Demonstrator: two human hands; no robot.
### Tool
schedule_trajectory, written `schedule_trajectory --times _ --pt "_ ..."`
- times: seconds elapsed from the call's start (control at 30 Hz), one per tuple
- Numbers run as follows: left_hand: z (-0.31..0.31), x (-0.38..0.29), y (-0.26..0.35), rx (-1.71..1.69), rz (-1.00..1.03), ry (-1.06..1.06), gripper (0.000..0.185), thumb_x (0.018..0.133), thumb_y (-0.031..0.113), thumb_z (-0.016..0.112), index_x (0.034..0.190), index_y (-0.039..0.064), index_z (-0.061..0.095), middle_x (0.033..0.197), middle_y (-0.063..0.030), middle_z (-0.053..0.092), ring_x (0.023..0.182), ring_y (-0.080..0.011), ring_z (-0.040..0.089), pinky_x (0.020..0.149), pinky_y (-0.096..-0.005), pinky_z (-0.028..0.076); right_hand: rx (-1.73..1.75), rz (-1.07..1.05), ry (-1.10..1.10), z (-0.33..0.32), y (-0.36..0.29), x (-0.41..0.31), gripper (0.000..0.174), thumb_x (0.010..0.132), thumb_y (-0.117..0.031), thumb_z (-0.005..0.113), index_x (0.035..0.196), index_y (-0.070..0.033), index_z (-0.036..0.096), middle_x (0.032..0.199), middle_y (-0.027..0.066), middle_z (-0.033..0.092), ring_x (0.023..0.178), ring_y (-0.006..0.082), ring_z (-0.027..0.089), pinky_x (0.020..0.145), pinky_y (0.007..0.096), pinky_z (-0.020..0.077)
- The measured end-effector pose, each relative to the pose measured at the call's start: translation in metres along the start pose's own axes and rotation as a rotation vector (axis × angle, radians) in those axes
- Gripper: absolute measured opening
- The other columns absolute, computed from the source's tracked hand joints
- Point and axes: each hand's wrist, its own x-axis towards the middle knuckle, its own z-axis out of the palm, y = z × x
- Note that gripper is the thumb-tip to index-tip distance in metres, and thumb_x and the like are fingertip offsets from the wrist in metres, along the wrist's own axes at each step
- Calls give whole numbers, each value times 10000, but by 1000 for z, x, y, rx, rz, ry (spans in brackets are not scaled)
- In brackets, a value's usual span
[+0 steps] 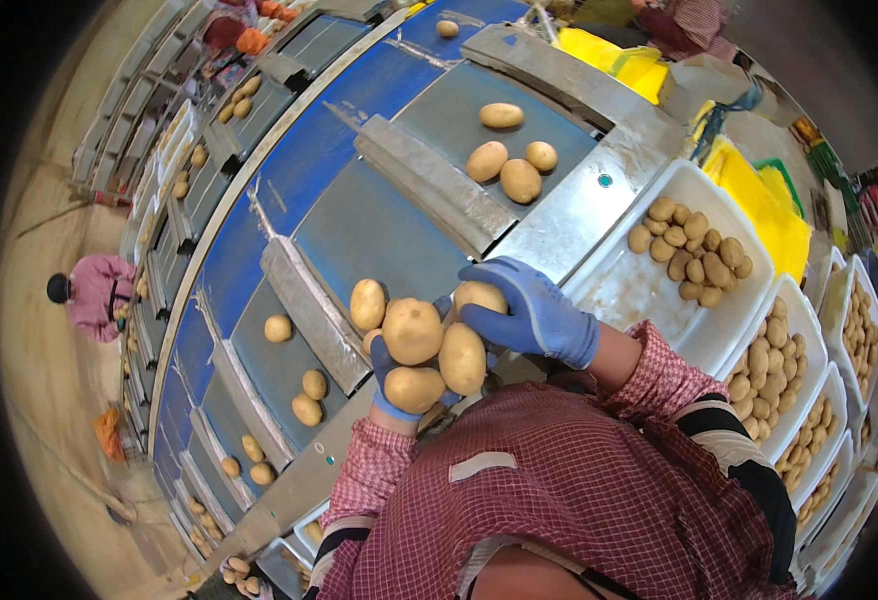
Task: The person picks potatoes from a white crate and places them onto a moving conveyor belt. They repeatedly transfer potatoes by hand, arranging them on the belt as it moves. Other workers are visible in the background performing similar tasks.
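Both hands wear blue gloves and are close together over the near end of a grey conveyor lane (379,225). My left hand (390,379) is under a cluster of several large potatoes (413,330), and much of it is hidden by them. My right hand (525,307) curls its fingers over a potato (480,298) on the right side of the cluster. One more potato (368,304) shows at the cluster's upper left; whether it rests on the lane or in the hand, I cannot tell.
Metal dividers (431,180) separate the lanes, with several potatoes (520,180) lying in the neighbouring one. A blue belt (281,142) runs beyond. White tubs (690,322) of smaller potatoes stand at the right, near yellow sacks (761,217). A person in pink (98,296) stands far left.
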Motion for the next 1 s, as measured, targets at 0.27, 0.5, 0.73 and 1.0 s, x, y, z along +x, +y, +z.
schedule_trajectory --times 0.27,0.5,0.73,1.0 --pt "-11 -5 -14 -276 -128 -78 304 1094 244 529 1371 128 478 1266 41 431 1051 -111 424 933 -266 453 -402 -227 -302 -1 2 5 255 989 -243 555 1068 -77 732 1229 126 682 1058 315 669 906 432 533" --pt "-7 13 -13 -722 -281 -225 263 1092 209 540 1344 146 499 1218 75 441 966 -57 440 881 -211 470 59 164 95 -37 15 -6 270 993 -255 642 1152 -39 676 1088 169 719 942 342 715 819 417 579" --pt "-1 12 -7 -1278 -443 -372 229 1090 174 552 1316 164 519 1170 108 450 881 -4 455 829 -156 488 -744 266 378 -203 201 -67 188 919 -235 685 984 -59 693 966 174 687 957 394 638 874 500 508" --pt "17 8 -6 -1499 -500 -429 215 1088 139 562 1296 180 530 1133 137 454 811 42 464 788 -106 502 -1204 855 -307 -288 299 -89 1097 702 -227 882 1638 -229 311 1594 111 409 1414 362 446 1084 607 391"
